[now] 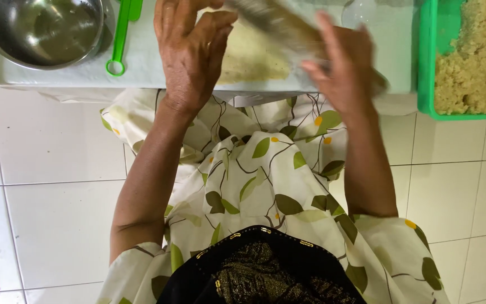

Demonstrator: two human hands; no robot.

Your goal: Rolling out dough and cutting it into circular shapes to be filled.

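Observation:
A pale yellow sheet of flattened dough (254, 56) lies on the white worktop (142, 62) at the top of the view. A rolling pin (282, 25), blurred with motion, lies slanted across the dough. My left hand (189, 53) rests over the pin's left end with its fingers curled. My right hand (344, 70) presses on the pin's right part, fingers stretched out and blurred. The ends of the pin are hidden under my hands.
A steel bowl (43, 31) stands at the top left, a green utensil handle (120, 39) beside it. A green tray (426, 67) with crumbly beige filling (476, 56) sits at the top right. White floor tiles (57, 180) and my leaf-patterned garment (265, 180) fill the lower view.

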